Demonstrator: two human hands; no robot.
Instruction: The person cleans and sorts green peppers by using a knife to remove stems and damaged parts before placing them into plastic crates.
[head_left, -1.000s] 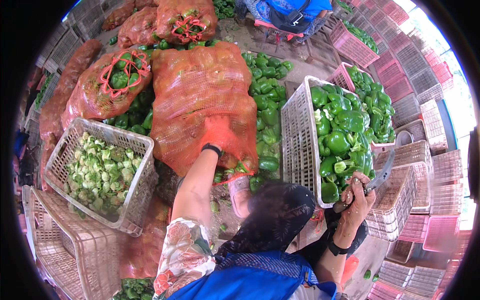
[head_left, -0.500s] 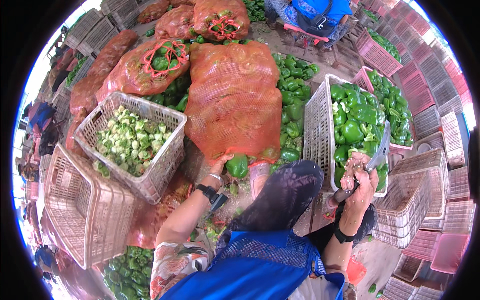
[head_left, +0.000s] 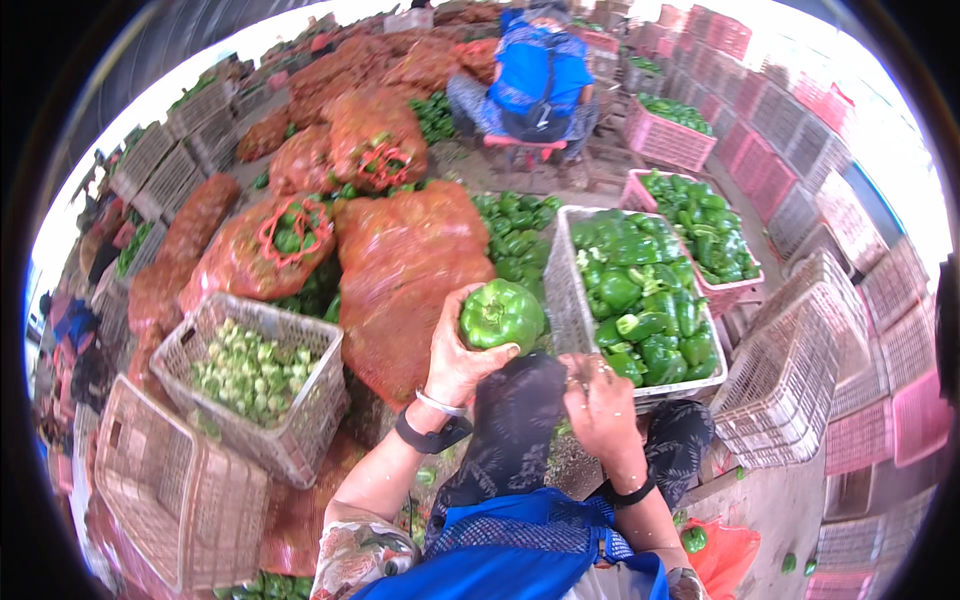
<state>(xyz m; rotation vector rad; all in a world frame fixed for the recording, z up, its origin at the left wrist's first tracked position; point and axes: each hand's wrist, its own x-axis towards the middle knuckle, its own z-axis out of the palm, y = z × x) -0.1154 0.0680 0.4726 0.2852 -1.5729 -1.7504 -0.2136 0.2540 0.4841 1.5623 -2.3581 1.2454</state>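
A glossy green bell pepper (head_left: 502, 314) is held up in my left hand (head_left: 455, 358), fingers and thumb wrapped round its side. My right hand (head_left: 600, 405) is closed and lies just right of my raised knee (head_left: 530, 385), close to the crate's near corner. It held a knife a moment ago; the blade is hidden now. To its right stands a pale plastic crate (head_left: 563, 335) heaped with green peppers (head_left: 650, 300). Behind my left hand rests a big orange mesh sack (head_left: 395, 290). At the left, a crate (head_left: 300, 430) contains cut pepper cores (head_left: 255, 378).
Stacked crates (head_left: 785, 390) stand at the right, and a tilted crate (head_left: 190, 490) lies at the near left. A pink crate of peppers (head_left: 705, 225) sits beyond the full one. Farther off, a person in blue (head_left: 540, 85) sits on a low stool. Loose peppers (head_left: 515, 235) lie behind the sack.
My left hand has lifted the pepper from the sack's near end up before me. My right hand has moved left and down from above the pepper crate. The view has tilted up.
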